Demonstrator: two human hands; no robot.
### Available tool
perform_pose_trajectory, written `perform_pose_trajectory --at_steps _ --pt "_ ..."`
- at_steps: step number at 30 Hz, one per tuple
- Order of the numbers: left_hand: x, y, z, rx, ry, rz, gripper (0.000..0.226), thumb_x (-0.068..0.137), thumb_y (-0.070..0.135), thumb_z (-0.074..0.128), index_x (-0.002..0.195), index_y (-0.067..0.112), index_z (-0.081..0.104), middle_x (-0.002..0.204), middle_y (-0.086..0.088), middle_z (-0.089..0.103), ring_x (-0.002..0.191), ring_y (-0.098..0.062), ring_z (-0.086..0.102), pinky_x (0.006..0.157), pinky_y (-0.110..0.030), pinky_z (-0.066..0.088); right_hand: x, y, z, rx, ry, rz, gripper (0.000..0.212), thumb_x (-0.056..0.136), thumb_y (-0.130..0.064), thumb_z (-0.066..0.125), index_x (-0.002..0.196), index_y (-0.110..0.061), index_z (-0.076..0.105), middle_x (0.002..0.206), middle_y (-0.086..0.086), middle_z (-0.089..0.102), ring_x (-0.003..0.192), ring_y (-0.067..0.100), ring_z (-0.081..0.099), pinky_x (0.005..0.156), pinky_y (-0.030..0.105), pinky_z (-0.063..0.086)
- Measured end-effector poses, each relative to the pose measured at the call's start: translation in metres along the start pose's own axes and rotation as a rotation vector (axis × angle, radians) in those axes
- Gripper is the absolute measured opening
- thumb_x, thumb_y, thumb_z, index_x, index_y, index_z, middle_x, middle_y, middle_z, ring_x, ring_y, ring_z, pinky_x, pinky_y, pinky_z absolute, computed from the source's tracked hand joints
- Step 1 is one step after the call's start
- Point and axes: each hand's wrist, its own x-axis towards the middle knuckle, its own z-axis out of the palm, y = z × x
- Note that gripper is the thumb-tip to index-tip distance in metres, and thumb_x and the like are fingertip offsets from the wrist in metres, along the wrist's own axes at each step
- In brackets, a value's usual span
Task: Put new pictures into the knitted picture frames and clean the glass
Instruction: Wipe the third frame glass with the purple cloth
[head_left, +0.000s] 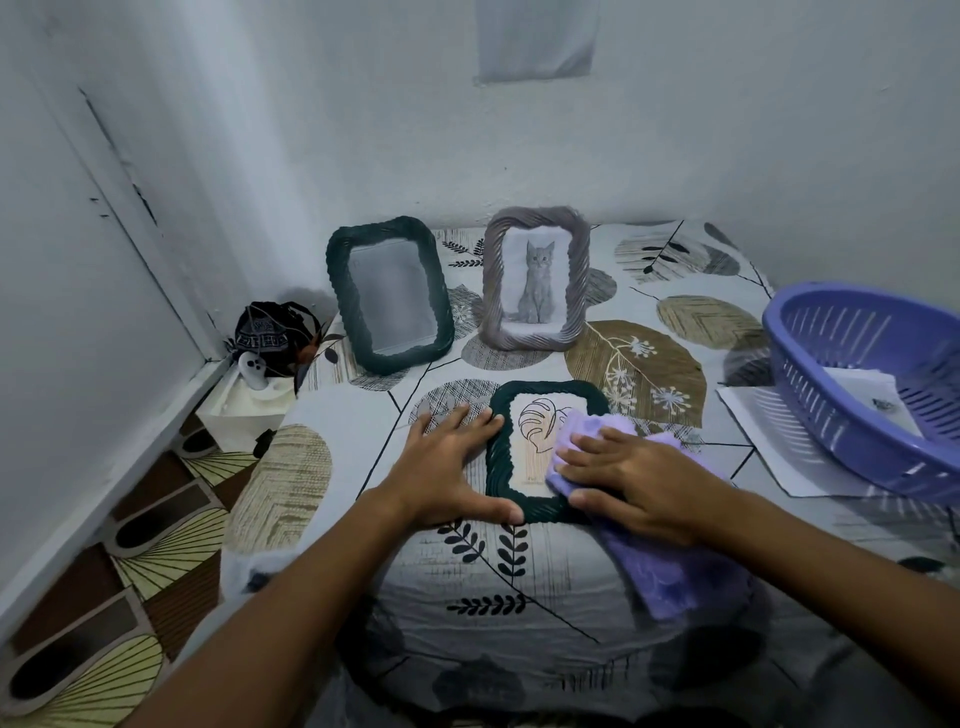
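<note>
A small dark green knitted frame (500, 457) lies flat on the patterned bedsheet (519, 597), with a leaf line drawing behind its glass. My left hand (452, 467) rests flat beside the frame, fingers straight against its left edge, thumb at its lower corner. My right hand (631, 475) presses a purple cloth (670, 556) onto the right half of the glass. Behind stand two upright frames: a larger dark green one (387, 293) with nothing in it and a grey one (535, 278) holding a kitten picture.
A purple plastic basket (852, 379) with paper sheets inside sits at the right on a white sheet (769, 447). A dark patterned bag (272, 335) and a white box (244, 410) stand in the left corner by the wall. The floor lies left of the bed.
</note>
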Motion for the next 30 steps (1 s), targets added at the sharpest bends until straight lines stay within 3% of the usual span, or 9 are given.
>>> perform_pose_trajectory --at_steps 5,10,13,17,21,25,30 --pt "0.0 0.0 0.0 -0.001 -0.005 0.008 0.123 0.047 0.09 0.048 0.151 0.033 0.015 0.159 0.008 0.012 0.136 0.004 -0.009 0.117 -0.042 -0.013 0.019 0.018 -0.002 -0.038 -0.096 0.186 0.101 0.078 -0.075 -0.015 0.147 -0.019 0.033 0.153 0.004 0.032 0.143 0.017 0.025 0.116 0.03 0.01" --pt "-0.001 0.001 -0.001 0.009 -0.006 0.0 0.123 0.047 0.09 0.047 0.151 0.033 0.016 0.159 0.008 0.012 0.136 0.004 -0.008 0.118 -0.043 -0.012 0.044 0.024 -0.004 0.04 -0.075 0.282 0.087 0.086 -0.07 0.001 0.147 -0.015 0.032 0.155 0.007 0.028 0.145 0.019 0.02 0.117 0.034 0.01" --pt "-0.001 0.002 -0.002 0.014 -0.005 -0.01 0.123 0.046 0.091 0.046 0.151 0.033 0.016 0.159 0.009 0.012 0.136 0.004 -0.007 0.118 -0.043 -0.012 0.039 0.022 0.002 0.086 -0.09 0.302 0.098 0.079 -0.08 -0.002 0.15 -0.018 0.025 0.157 0.005 0.022 0.146 0.017 0.015 0.118 0.034 0.008" --pt "-0.003 0.006 -0.004 0.022 -0.006 -0.019 0.124 0.044 0.091 0.044 0.151 0.033 0.016 0.158 0.01 0.01 0.14 0.0 -0.006 0.117 -0.039 -0.013 0.016 0.003 0.001 0.111 -0.088 0.26 0.104 0.073 -0.085 -0.008 0.149 -0.023 0.025 0.157 -0.001 0.021 0.145 0.014 0.016 0.119 0.033 0.011" --pt "-0.004 0.008 -0.004 0.02 0.014 -0.022 0.125 0.043 0.091 0.041 0.151 0.032 0.017 0.158 0.007 0.012 0.135 0.003 -0.005 0.116 -0.038 -0.013 -0.009 -0.023 0.0 0.115 -0.089 0.207 0.093 0.08 -0.082 0.002 0.148 -0.025 0.031 0.154 -0.003 0.026 0.144 0.015 0.022 0.119 0.032 0.013" --pt "-0.004 0.008 -0.004 0.024 0.022 -0.026 0.125 0.042 0.091 0.042 0.15 0.033 0.018 0.158 0.007 0.013 0.144 -0.004 -0.001 0.117 -0.038 -0.012 -0.022 -0.031 0.002 0.123 -0.087 0.203 0.086 0.082 -0.082 0.008 0.148 -0.032 0.029 0.154 -0.006 0.028 0.144 0.012 0.023 0.119 0.034 0.018" --pt "-0.002 0.004 -0.002 0.015 0.032 -0.011 0.128 0.042 0.093 0.047 0.15 0.032 0.02 0.158 0.008 0.015 0.143 -0.003 -0.002 0.118 -0.04 -0.011 -0.014 -0.031 0.0 0.079 -0.071 0.199 0.092 0.082 -0.078 -0.002 0.147 -0.024 0.035 0.153 0.0 0.033 0.142 0.015 0.029 0.117 0.028 0.007"
